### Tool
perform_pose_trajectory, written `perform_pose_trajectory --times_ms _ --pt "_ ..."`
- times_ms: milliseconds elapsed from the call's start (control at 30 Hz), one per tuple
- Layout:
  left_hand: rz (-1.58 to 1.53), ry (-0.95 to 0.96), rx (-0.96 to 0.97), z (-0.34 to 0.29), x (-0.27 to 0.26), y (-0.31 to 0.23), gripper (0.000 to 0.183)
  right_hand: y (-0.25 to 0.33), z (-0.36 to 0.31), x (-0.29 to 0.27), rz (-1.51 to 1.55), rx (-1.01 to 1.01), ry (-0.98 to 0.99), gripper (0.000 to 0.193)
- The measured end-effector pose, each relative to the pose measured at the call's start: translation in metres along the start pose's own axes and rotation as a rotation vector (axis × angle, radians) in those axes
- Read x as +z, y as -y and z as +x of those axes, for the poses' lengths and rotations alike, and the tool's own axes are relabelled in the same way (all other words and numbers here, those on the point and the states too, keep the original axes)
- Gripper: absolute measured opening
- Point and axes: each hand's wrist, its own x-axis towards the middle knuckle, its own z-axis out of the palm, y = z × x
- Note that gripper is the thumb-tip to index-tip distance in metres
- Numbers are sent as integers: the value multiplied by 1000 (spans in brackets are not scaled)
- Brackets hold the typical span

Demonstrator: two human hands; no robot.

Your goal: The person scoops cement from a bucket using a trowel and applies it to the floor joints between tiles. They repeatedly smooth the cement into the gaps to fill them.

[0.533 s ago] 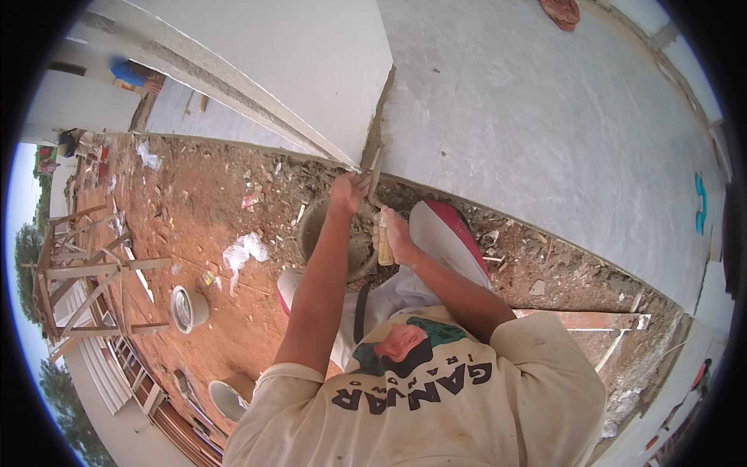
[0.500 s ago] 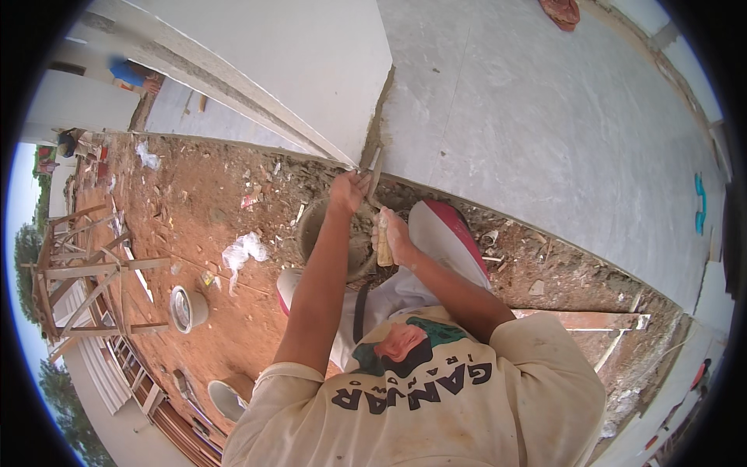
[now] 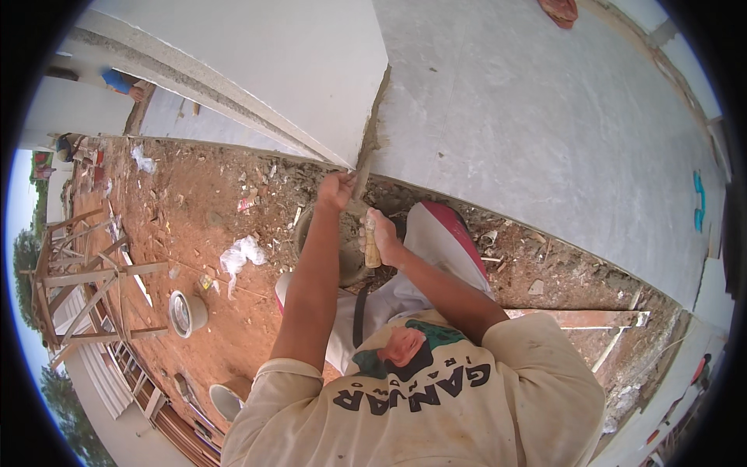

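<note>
My right hand (image 3: 383, 236) is closed around the wooden handle of a trowel (image 3: 371, 251). Its narrow blade points away from me, up to the foot of the white wall's (image 3: 311, 70) corner, beside the grey floor tiles (image 3: 529, 132). At that same corner, just left of the blade, the fingers of my left hand (image 3: 338, 190) are curled together; what they hold, if anything, is hidden. Below both hands sits a round dark tub (image 3: 352, 268) with grey mortar in it, partly covered by my left forearm.
Reddish soil with rubble and a white plastic bag (image 3: 243, 255) lies to the left. Beyond it are a pale bucket (image 3: 187, 313), a second container (image 3: 227, 398) and a wooden trestle (image 3: 85, 272). At right lies a wooden board (image 3: 580, 320). Another person's hand (image 3: 137, 93) shows far left.
My right hand and the trowel have shifted slightly left, and the blade is now closer to the wall corner. My left hand stays by the corner with its fingers curled.
</note>
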Motion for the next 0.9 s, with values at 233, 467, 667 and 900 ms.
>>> perform_pose_trajectory --times_ms 233,467,667,900 --pt "67 11 16 20 -14 2 26 -1 3 14 -14 -45 -45 44" --pt "128 3 -29 35 -22 0 22 4 3 21 -13 -65 -45 44" --pt "178 -34 -9 41 -31 -1 31 10 -7 25 34 9 -19 42" --pt "157 -70 -10 26 -15 1 25 23 -26 5 -56 -34 97 42"
